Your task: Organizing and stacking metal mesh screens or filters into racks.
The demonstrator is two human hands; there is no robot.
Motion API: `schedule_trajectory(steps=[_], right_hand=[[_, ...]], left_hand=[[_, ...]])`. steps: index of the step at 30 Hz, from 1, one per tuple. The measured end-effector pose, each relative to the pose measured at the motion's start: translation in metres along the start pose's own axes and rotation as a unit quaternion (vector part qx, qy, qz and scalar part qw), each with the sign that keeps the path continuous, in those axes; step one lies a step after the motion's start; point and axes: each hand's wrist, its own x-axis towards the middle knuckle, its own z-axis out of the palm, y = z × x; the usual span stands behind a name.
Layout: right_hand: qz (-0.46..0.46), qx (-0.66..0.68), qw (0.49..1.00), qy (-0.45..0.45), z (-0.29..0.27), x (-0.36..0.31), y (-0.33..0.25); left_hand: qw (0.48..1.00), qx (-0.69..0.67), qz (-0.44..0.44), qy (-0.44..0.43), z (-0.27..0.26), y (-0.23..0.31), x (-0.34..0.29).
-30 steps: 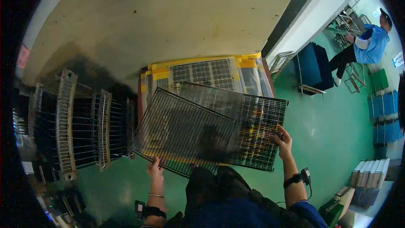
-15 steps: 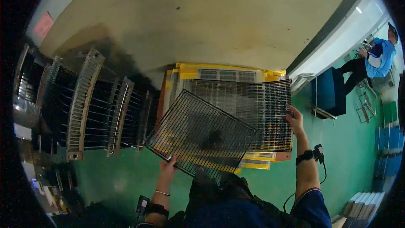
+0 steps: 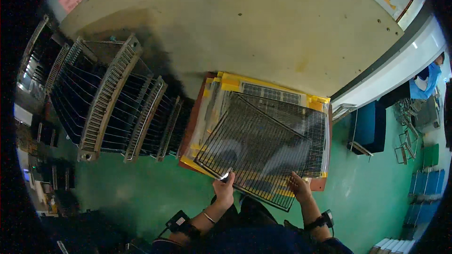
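A dark wire grid panel (image 3: pixel 256 160) with a thin metal frame is held tilted above a flat stack. My left hand (image 3: pixel 225 191) is closed on its lower left edge, thumb on top. At its right edge, my right hand (image 3: pixel 300 188) has curled fingers closed against the frame. Beneath lies another dark mesh sheet (image 3: pixel 316 131), partly covered by the held panel. Under that sheet is a stack of flat printed sheets bordered with yellow tape (image 3: pixel 230 81), resting on a reddish-brown board (image 3: pixel 318 185).
Metal racks with slotted uprights (image 3: pixel 110 99) stand at left. Behind the stack rises a large beige panel (image 3: pixel 263 28). A dark blue cart (image 3: pixel 368 127) stands on the green floor at right, near a person in blue (image 3: pixel 426 82). Blue bins (image 3: pixel 426 183) are further right.
My right hand has left the lower mesh sheet's right edge and moved down and left to the held panel. The view has shifted; the person at right is nearer the picture's rim.
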Motion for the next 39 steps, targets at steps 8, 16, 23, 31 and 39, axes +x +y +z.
schedule_trajectory(steps=[8, 16, 23, 31, 39], right_hand=[[-0.009, 0.057, 0.998, -0.005, -0.016, -0.01, -0.014], [-0.137, 0.16, 0.974, 0.083, -0.104, -0.013, -0.005], [-0.079, 0.011, 0.996, 0.04, -0.079, -0.022, -0.023], [-0.27, -0.192, 0.933, 0.144, -0.087, 0.079, 0.002], [-0.302, -0.413, 0.829, 0.225, -0.026, 0.096, -0.014]], left_hand=[[0.92, 0.177, 0.1, -0.336, -0.003, -0.001, 0.025], [0.752, 0.588, 0.298, -0.018, -0.008, 0.004, 0.092], [0.762, 0.578, 0.274, 0.096, -0.013, 0.008, 0.111], [0.828, 0.44, 0.346, -0.02, -0.063, 0.022, 0.126], [0.91, 0.337, 0.196, -0.14, -0.088, 0.003, 0.127]])
